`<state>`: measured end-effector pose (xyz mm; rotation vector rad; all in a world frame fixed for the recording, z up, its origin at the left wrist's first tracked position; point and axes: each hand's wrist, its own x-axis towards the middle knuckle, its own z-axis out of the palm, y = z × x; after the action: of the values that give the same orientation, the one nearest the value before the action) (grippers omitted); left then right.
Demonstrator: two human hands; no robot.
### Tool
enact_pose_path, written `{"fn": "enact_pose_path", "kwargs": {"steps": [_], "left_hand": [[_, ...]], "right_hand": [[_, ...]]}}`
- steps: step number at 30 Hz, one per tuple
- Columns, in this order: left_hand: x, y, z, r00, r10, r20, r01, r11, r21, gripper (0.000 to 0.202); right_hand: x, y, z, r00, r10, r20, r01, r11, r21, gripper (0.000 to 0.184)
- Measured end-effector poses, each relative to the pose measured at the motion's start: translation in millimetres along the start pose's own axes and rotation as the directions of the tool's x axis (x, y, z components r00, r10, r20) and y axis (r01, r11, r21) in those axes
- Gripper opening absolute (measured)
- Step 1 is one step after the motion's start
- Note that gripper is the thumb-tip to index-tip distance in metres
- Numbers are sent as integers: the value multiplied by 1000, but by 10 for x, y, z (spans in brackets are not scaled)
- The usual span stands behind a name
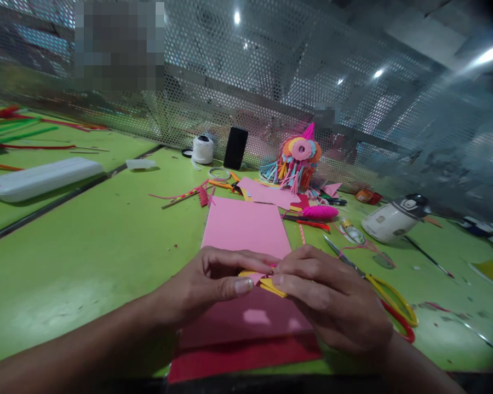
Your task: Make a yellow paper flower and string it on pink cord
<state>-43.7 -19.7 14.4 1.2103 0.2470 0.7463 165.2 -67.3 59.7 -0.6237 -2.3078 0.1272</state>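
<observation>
Both hands meet over a pink sheet point(246, 224) that lies on a red sheet point(246, 358). Between thumb and fingers, my left hand point(207, 279) pinches a small folded yellow and pink paper piece point(273, 285). The fingertips of my right hand point(332, 295) close on the other end of this piece, covering part of it. A bit of bright pink shows at the fingertips; what it is I cannot make out. Scissors point(370, 279) with yellow and red handles lie open just right of my right hand.
Behind the sheets stand a fringed paper craft point(299, 156), a black phone point(235, 148) and a white string spool point(202, 149). Pink paper scraps point(267, 192) and a magenta yarn bundle point(320, 212) lie nearer. A white bottle point(394, 219) is at right, a white case point(45, 178) at left.
</observation>
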Motion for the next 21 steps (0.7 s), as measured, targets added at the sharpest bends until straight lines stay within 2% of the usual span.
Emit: {"fn": "enact_pose_path", "kwargs": {"steps": [11, 21], "left_hand": [[10, -13, 2, 1000, 6, 6, -6, 1000, 18, 26], [5, -9, 11, 1000, -7, 7, 7, 1000, 26, 24]], "right_hand": [[-4, -22, -2, 999, 38, 18, -38, 999, -14, 32], [-34, -19, 40, 997, 78, -11, -78, 997, -2, 35]]}}
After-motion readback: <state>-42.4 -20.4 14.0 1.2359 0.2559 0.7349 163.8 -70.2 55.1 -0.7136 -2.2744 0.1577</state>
